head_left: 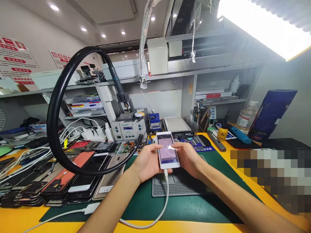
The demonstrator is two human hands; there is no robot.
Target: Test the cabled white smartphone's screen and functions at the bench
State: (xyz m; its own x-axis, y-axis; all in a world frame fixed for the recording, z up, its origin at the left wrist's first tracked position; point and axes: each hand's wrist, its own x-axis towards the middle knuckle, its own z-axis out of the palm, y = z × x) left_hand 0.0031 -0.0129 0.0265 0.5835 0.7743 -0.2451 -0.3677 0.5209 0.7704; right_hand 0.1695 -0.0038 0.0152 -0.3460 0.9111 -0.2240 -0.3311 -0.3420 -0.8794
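A white smartphone (168, 151) is held upright-tilted above the bench, its screen lit with a pale pink picture. My left hand (148, 162) is closed around its left side, fingers behind and below, thumb over the screen edge. On the other side my right hand (190, 156) grips it too, with the thumb on the screen and the other fingers mostly hidden. A white charging cable (166, 194) is plugged into the phone's bottom end and loops down to the left. Beneath the hands lies a grey perforated mat (189, 184) on a green work mat (145, 207).
Stacks of phones (87, 171) line the left, under a thick black hose (52, 106). Behind stand a rework station (128, 127) and a flat heating plate (177, 124). A yellow bottle (222, 133) and a blue tool (239, 134) sit at the right. A bright lamp (264, 22) hangs overhead.
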